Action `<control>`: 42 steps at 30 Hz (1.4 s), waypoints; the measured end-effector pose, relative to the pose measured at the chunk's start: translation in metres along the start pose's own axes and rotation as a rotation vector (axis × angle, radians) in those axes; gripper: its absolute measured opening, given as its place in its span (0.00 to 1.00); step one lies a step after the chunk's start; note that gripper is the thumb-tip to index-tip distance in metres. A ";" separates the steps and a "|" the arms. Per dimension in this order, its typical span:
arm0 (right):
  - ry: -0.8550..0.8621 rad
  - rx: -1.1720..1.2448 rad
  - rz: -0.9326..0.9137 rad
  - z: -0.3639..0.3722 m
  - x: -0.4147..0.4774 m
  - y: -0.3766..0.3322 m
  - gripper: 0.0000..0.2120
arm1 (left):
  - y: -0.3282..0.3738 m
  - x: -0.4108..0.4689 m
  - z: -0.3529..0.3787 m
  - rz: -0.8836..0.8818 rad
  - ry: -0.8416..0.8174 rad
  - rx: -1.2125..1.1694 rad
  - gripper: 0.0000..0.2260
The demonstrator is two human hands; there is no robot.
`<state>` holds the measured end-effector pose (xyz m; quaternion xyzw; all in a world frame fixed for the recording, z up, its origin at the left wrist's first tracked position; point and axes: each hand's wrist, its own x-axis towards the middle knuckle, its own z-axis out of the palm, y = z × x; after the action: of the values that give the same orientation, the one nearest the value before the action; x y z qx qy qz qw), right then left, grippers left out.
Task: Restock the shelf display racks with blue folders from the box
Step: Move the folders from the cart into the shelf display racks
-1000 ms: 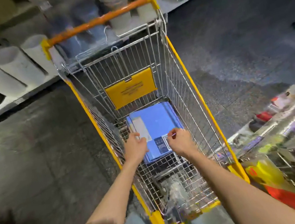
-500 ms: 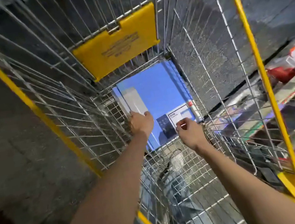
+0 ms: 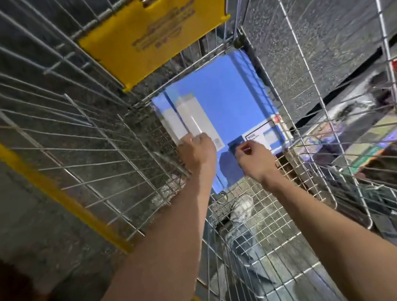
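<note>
Blue folders [image 3: 225,97] in wire cart [image 3: 102,151], left hand [image 3: 197,150] and right hand [image 3: 256,160] fingers [image 3: 244,147] gripping them

The blue folders [image 3: 222,98] lie flat as a small stack at the far end of the cart's wire floor [image 3: 257,219], pushed up close to its far right corner. They are bright blue and glossy, with a pale white strip down the left side and a printed label at the near right corner. The left hand [image 3: 199,151] grips the near left edge on the white strip, and the right hand [image 3: 255,157] pinches the near edge by the label.
</note>
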<state>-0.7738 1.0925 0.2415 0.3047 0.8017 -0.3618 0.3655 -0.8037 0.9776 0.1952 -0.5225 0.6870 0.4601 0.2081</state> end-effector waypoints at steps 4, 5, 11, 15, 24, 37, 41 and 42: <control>0.067 0.065 -0.062 0.000 0.004 -0.014 0.10 | 0.012 -0.001 -0.001 0.076 0.040 -0.030 0.23; 0.068 0.076 -0.082 0.000 0.004 -0.016 0.11 | 0.013 -0.002 -0.001 0.093 0.067 -0.028 0.25; 0.133 0.120 -0.244 -0.013 0.006 -0.026 0.25 | 0.032 -0.026 0.000 0.118 0.108 -0.329 0.23; 0.149 0.031 -0.362 -0.034 0.006 -0.031 0.29 | 0.043 -0.042 0.001 0.026 -0.085 -0.522 0.23; 0.199 -0.053 -0.478 -0.027 0.009 -0.042 0.31 | 0.039 -0.031 0.000 0.020 -0.079 -0.463 0.21; 0.237 -0.092 -0.494 -0.015 0.010 -0.044 0.32 | 0.039 0.014 -0.008 -0.104 -0.079 -0.269 0.19; 0.241 -0.098 -0.491 -0.014 0.009 -0.043 0.31 | 0.048 0.009 -0.010 -0.133 -0.114 -0.412 0.21; 0.242 -0.097 -0.488 -0.014 0.009 -0.043 0.31 | 0.050 0.006 -0.010 -0.139 -0.136 -0.441 0.22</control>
<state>-0.8165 1.0817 0.2562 0.1259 0.9056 -0.3612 0.1832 -0.8490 0.9674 0.2165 -0.5692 0.5165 0.6178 0.1660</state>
